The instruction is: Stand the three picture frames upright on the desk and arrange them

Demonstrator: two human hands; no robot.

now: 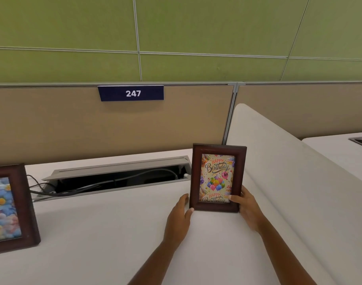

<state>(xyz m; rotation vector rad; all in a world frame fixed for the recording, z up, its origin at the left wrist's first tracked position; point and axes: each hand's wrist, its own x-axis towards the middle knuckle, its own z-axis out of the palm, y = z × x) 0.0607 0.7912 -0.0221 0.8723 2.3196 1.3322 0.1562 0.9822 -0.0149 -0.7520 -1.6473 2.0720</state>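
A dark wooden picture frame [217, 149] with a "Happy Birthday" balloon card stands upright on the white desk [106, 233], close to the side divider. My right hand [248, 208] grips its lower right edge, thumb on the glass. My left hand [179, 218] rests against its lower left corner, fingers together, thumb touching the frame's base. A second dark wooden frame [26, 206] with a pastel flower picture stands upright at the far left, cut off by the image edge. A third frame is not in view.
An open cable tray [118, 177] with black cables is set into the desk behind the frames. A beige partition with a "247" sign [131, 93] backs the desk. A white rounded divider [299, 182] borders the right side.
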